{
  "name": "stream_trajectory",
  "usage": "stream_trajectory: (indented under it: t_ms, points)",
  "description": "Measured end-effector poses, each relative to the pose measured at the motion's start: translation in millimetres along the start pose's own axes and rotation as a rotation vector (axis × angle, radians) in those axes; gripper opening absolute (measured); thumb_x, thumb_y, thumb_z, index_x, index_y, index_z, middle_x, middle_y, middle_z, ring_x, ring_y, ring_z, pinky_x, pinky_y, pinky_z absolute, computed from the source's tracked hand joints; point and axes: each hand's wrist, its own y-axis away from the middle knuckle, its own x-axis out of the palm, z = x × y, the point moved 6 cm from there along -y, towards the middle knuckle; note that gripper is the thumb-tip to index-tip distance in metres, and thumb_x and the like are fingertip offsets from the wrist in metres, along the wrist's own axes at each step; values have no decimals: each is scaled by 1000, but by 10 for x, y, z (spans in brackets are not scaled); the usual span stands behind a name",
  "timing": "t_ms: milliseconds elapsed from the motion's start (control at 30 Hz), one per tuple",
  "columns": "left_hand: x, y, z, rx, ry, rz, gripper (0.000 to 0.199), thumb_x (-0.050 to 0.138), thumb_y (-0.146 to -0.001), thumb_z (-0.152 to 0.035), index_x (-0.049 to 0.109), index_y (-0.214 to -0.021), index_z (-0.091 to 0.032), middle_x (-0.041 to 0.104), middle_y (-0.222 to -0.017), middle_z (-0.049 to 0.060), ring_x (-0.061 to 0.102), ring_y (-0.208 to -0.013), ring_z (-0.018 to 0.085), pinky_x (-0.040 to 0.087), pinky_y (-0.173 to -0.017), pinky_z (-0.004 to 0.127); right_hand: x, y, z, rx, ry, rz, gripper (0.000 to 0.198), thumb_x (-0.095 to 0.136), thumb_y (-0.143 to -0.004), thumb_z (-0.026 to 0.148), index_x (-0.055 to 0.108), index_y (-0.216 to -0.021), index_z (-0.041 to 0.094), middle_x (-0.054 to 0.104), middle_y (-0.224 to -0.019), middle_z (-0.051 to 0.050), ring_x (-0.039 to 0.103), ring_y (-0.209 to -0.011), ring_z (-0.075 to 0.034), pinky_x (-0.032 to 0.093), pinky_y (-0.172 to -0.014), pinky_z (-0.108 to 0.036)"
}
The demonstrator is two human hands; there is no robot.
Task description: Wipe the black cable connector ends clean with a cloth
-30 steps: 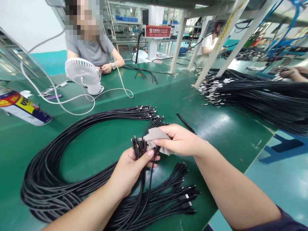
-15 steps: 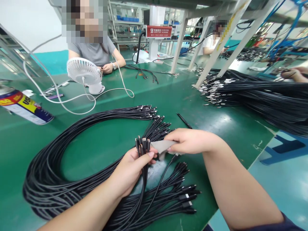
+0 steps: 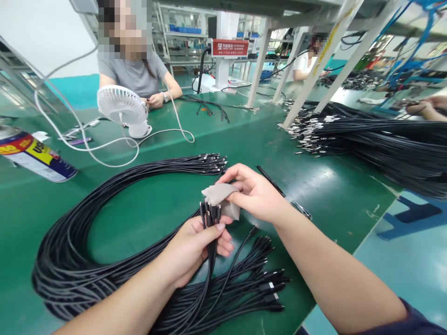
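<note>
Left hand (image 3: 197,242) curled round cable bunch (image 3: 208,219), plugs up, 7 o'clock from grey cloth (image 3: 220,191). Right hand (image 3: 256,193) half-curled, pinching cloth. From hands: fan (image 3: 120,104) 10 o'clock, cable pile (image 3: 370,132) 2 o'clock.

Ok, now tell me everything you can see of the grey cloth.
The cloth is a small, plain, pale grey piece that looks thin, soft and pliable. It is folded and creased: one part reaches left over the tips of the black plugs in the left hand, and another flap hangs lower, behind them. The right hand pinches it between thumb and fingers, above the table. Whether the flap touches the left fingers is hard to tell.
</note>
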Motion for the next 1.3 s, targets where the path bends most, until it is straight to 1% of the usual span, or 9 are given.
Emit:
stream_trajectory:
  t_ms: [100, 167, 300, 433, 600, 733, 833, 1000, 1300]
  points:
    - [10, 0, -6, 4, 2, 24, 33, 85, -66, -30, 73, -89, -10, 70, -61, 2, 64, -52, 12, 52, -54, 22, -27, -32, -73, 54, -50, -48, 10, 64, -79, 23, 58, -83, 17, 65, -76, 0, 59, -65, -12, 45, -59, -24]
    - [11, 3, -6, 9, 9, 32, 31, 85, -66, -28, 73, -89, -10, 70, -62, 2, 65, -52, 12, 52, -53, 21, -38, -60, -127, 96, -124, -53, 17, 65, -81, 32, 61, -78, 16, 65, -70, -1, 58, -61, -12, 45, -59, -25]
    - [9, 5, 7, -9, 40, 32, 29, 84, -66, -26, 73, -87, -10, 69, -61, 2, 63, -51, 12, 53, -52, 22, -75, -94, -270, 240, -310, -132, 34, 70, -76, 47, 68, -75, 13, 68, -72, -4, 59, -64, -14, 46, -64, -27]
    - [9, 4, -1, -5, 44, 40, 28, 83, -68, -25, 73, -89, -10, 69, -62, 2, 63, -52, 12, 53, -52, 22, -40, -101, -360, 368, -535, -108, 33, 75, -71, 45, 70, -79, 13, 71, -80, -6, 64, -73, -17, 50, -72, -30]
    - [0, 2, 2, -8, 51, 39, 24, 81, -70, -23, 72, -88, -9, 68, -62, 3, 63, -51, 12, 53, -51, 22, -47, -149, -350, 268, -810, -88, 26, 60, -85, 43, 69, -94, 21, 72, -101, -4, 65, -98, -20, 51, -86, -34]
    - [-13, 0, 5, -4, 62, 18, 20, 77, -73, -19, 73, -90, -9, 68, -62, 3, 62, -51, 11, 54, -51, 22, -93, -185, -455, 232, -743, -174, 22, 59, -86, 37, 67, -94, 18, 72, -100, -6, 65, -100, -20, 50, -90, -34]
    - [-10, 1, 0, 1, 66, 19, 20, 77, -73, -18, 73, -90, -9, 68, -61, 3, 62, -51, 11, 53, -51, 21, -16, -191, -465, 280, -670, -100, 25, 61, -85, 37, 69, -91, 14, 73, -92, -9, 66, -90, -20, 51, -87, -34]
    - [-9, -2, 1, -8, 64, 25, 20, 78, -71, -19, 73, -88, -9, 68, -61, 3, 62, -51, 11, 53, -50, 21, 0, -164, -268, 206, -713, -39, 28, 57, -87, 39, 72, -93, 16, 74, -92, -6, 66, -80, -18, 52, -82, -32]
    - [-13, -14, -16, 21, 18, -8, 34, 84, -66, -29, 71, -92, -10, 68, -61, 1, 61, -49, 11, 51, -47, 20, -50, -104, -372, 341, -575, 48, 30, 66, -82, 40, 72, -88, 11, 75, -85, -10, 69, -74, -18, 54, -69, -29]
